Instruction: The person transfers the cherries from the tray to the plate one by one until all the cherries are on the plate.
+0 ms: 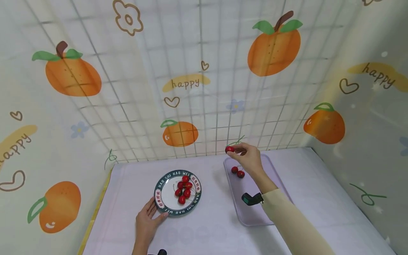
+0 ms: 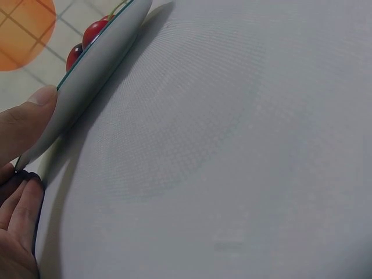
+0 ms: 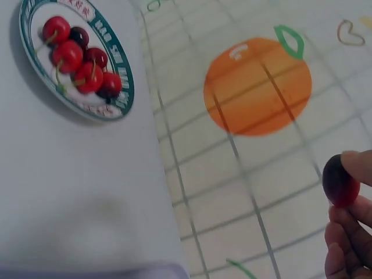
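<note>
My left hand [image 1: 147, 221] holds the near-left edge of a round plate [image 1: 162, 205], with the thumb on the rim and the fingers along its side. The plate is white with a green lettered border. Several red cherries [image 1: 181, 200] with stems lie on it, and the left wrist view shows the plate's pale outer side [image 2: 96, 78]. Over the far end of a lilac tray [image 1: 251, 217], my right hand [image 1: 250, 157] pinches one cherry [image 3: 340, 183] between thumb and fingertips, raised above the surface. Two more cherries [image 1: 240, 174] lie in the tray below it.
A pale cloth covers the table [image 1: 210, 198], with a yellow strip [image 1: 95, 209] along its left edge. Behind it hangs a curtain [image 1: 223, 85] printed with oranges, over a wire grid. The tray stands to the right of the plate, a gap between them.
</note>
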Demonstrator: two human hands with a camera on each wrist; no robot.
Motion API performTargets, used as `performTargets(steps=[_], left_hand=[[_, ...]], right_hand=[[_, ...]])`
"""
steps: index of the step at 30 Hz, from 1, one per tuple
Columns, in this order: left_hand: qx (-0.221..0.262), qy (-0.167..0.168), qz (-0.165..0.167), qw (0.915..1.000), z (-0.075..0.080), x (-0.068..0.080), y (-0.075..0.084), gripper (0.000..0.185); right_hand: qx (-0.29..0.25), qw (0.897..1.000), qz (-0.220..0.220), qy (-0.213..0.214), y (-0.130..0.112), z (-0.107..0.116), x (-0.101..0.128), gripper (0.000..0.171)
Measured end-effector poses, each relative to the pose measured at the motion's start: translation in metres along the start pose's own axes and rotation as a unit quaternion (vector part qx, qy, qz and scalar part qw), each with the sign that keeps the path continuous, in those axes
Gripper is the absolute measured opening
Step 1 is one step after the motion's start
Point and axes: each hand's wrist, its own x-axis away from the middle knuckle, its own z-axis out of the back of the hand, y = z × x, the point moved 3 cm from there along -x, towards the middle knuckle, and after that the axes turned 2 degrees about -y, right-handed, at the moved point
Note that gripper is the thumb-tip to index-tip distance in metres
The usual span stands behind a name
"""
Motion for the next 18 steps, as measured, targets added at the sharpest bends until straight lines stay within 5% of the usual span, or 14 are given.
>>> performTargets(steps=[18], left_hand=[[0.013, -0.004, 0.003, 0.9999, 0.001, -0.003, -0.004, 0.099]], right_hand=[[-0.054, 0.997, 0.018, -0.054, -0.048, -0.068, 0.017, 0.029]])
